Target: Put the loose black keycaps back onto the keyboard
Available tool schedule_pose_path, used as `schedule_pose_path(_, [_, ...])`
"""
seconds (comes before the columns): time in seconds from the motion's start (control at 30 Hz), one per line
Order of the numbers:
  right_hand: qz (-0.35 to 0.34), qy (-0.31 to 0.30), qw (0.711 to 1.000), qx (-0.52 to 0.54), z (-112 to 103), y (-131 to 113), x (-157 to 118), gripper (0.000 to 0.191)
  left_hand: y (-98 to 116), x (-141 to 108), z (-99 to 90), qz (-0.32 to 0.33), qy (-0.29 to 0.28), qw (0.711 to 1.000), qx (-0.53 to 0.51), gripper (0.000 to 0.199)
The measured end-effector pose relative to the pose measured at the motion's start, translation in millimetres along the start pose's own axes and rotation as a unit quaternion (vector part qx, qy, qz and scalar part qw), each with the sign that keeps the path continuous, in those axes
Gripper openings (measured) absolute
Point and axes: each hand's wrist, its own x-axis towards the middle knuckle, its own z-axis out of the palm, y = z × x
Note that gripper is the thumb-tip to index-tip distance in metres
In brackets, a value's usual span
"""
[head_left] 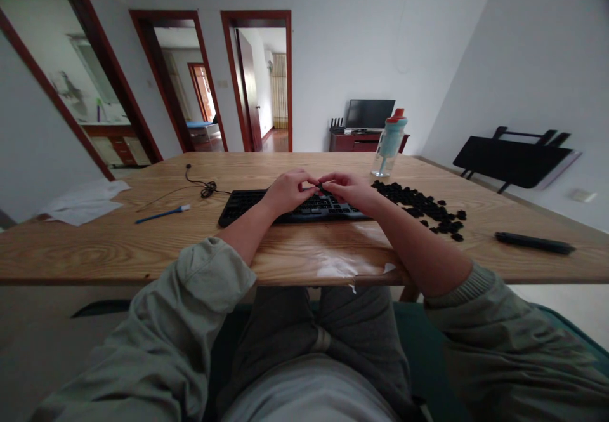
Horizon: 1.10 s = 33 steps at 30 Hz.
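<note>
A black keyboard lies on the wooden table in front of me, partly hidden under both hands. My left hand is above its middle, thumb and forefinger pinched together. Opposite it, my right hand is also closed in a pinch, and the fingertips of both hands meet. Between them shows a small dark piece that looks like a keycap. Black keycaps lie in a loose heap to the right of the keyboard, partly behind my right forearm.
A blue-handled brush and a coiled cable lie on the left, near white paper. A bottle stands behind the keycaps. At the right lies a long black object. Torn clear film clings to the table's front edge.
</note>
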Motion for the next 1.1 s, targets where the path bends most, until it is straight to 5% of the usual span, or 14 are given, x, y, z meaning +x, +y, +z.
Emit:
schedule_pose_path(0.27, [-0.012, 0.052, 0.989, -0.141, -8, 10, 8, 0.041, -13, 11, 15.8, -0.021, -0.051, 0.997, 0.048, 0.031])
schedule_pose_path(0.5, [0.013, 0.014, 0.986, -0.167, -16, 22, 7, 0.038, -15, 14, 20.1, -0.078, -0.093, 0.99, 0.071, 0.028])
schedule_pose_path(0.73, [0.026, 0.021, 0.929, -0.37, -17, 34, 7, 0.03, -26, 11, 26.8, -0.075, -0.162, 0.977, 0.113, 0.022])
schedule_pose_path(1.1, [-0.008, 0.004, 0.909, -0.416, -18, 31, 0, 0.026, -27, 8, 31.1, -0.058, -0.19, 0.973, 0.115, 0.025])
